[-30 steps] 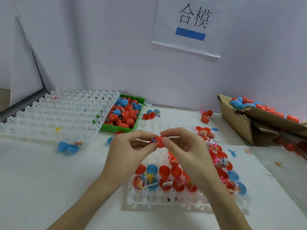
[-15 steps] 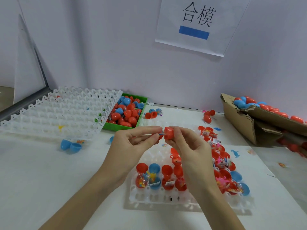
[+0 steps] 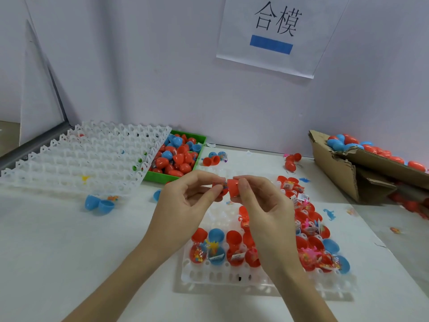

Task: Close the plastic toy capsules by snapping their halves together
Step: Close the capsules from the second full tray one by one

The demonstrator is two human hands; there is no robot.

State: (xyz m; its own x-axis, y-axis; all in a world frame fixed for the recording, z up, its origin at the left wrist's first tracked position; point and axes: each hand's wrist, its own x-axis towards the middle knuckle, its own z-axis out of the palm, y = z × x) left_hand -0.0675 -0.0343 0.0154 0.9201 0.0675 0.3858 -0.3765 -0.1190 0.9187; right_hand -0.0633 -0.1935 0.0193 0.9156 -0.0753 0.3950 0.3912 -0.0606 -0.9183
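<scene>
Both hands hold one red capsule (image 3: 232,187) above the table. My right hand (image 3: 262,205) pinches its larger red half. My left hand (image 3: 188,201) pinches the smaller half (image 3: 220,185), mostly hidden by the fingertips. The two halves meet at a slight angle, with a bit of coloured toy showing at the seam. Below my hands lies a white grid tray (image 3: 232,277) with several open red and blue capsule halves (image 3: 216,246) holding small toys.
A green bin (image 3: 162,176) of red and blue capsules stands at the back left, beside a big tilted white grid tray (image 3: 76,159). A torn cardboard box (image 3: 336,168) with capsules is at the right. An open blue capsule (image 3: 98,203) and small toys lie loose on the table.
My hands with the red capsule have risen slightly from the tray. The red half in my right hand has turned towards the left half.
</scene>
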